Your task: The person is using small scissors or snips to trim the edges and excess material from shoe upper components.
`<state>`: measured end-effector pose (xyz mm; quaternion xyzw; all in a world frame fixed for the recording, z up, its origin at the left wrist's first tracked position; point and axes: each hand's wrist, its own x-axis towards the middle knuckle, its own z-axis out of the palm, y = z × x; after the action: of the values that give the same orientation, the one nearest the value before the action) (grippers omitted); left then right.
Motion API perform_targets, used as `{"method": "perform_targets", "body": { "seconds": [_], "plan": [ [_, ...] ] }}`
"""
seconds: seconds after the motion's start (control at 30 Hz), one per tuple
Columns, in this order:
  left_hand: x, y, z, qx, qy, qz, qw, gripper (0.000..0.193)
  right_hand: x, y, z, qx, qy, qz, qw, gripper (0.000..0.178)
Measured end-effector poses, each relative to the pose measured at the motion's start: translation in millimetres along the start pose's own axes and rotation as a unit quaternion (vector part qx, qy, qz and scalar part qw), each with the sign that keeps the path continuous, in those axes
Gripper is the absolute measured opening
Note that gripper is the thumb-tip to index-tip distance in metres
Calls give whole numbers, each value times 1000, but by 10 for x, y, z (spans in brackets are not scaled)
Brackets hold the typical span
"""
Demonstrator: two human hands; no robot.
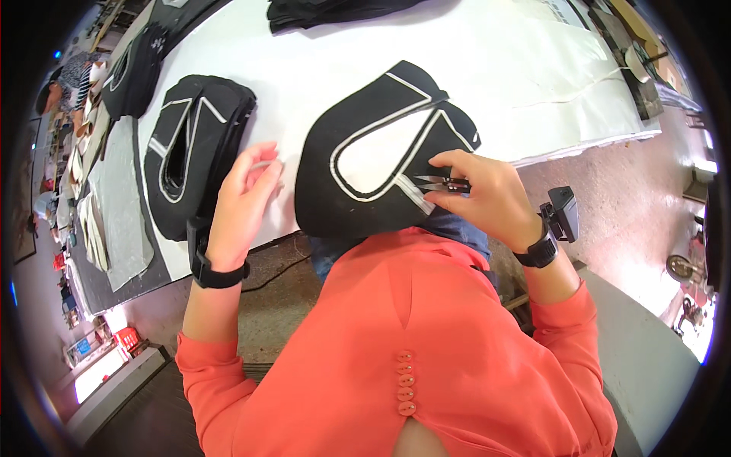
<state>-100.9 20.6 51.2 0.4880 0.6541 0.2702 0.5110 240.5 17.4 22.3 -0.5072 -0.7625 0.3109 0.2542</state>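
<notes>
A black fabric piece (324, 164) with a teardrop-shaped opening and white strips along its lines lies at the table's near edge, in front of me. My right hand (483, 190) is closed around a small pair of thread snips (449, 184), blades pointing left over the piece's lower right part, beside a white strip. Between that piece and a stack of similar black pieces (164, 183), my left hand (247, 190) is raised with fingers loosely bent and thumb apart. Nothing shows in it. Whether it touches the stack I cannot tell.
The white-covered table (525, 84) slopes across the view. More black pieces (137, 72) are stacked at the far left, and a dark bundle (335, 11) lies at the far edge. A translucent sheet (118, 206) hangs by the left edge. A red crate (127, 337) stands lower left.
</notes>
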Motion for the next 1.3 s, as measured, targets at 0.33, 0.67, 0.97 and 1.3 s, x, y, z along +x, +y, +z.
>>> {"method": "perform_targets", "body": {
  "seconds": [0.33, 0.67, 0.97, 1.3],
  "plan": [
    [-277, -82, -34, -109, -78, -3, 991, 34, 346, -243, 354, 1, -41, 24, 999, 29],
    [-417, 160, -1403, -51, 368, 200, 907, 34, 313, -133, 451, 90, 46, -38, 994, 35],
    [-477, -505, -1429, 370, 461, 96, 801, 37, 287, -57, 456, 140, 39, -3, 989, 31],
    [56, 651, -585, 416, 329, 317, 786, 25, 229, 30, 495, 201, 39, -10, 979, 28]
  ]
}}
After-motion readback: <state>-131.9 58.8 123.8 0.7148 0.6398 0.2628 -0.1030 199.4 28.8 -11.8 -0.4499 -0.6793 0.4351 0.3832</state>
